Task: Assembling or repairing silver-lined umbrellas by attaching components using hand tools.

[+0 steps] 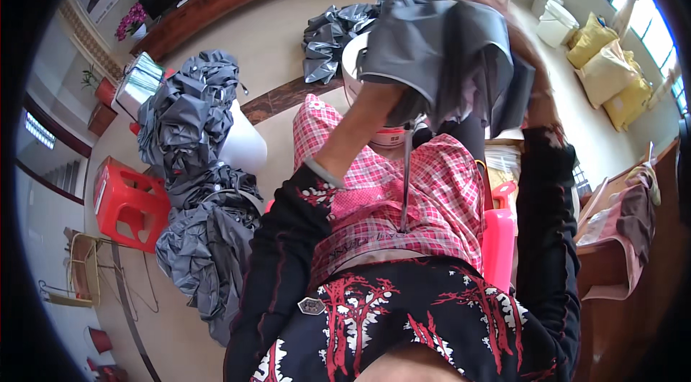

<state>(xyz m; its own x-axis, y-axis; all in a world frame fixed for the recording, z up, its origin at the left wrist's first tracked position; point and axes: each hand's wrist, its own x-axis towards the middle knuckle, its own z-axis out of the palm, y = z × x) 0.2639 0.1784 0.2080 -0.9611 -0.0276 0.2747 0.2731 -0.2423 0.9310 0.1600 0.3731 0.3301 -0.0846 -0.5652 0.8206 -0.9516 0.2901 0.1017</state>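
A silver-grey cloth [425, 40] hangs bunched in the air over my lap, partly blurred by motion. My left hand [385, 98] reaches in under its near left edge, and the cloth hides the fingers. At the far right edge, my right hand [493, 1] is bent over the cloth and grips it, smeared by movement. Below the cloth a thin metal rod [407, 180] runs down to my lap, over a red checked apron [389, 202]. Its upper end is hidden. Behind the cloth stands a white round bucket [353, 69], mostly covered.
Crumpled grey cloths lie in a heap [194, 123] at the left, partly over a white container [245, 141], and in another pile [324, 44] ahead. A red stool [129, 202] stands far left. At my right are a pink plastic object [498, 249] and a wooden piece of furniture [619, 260].
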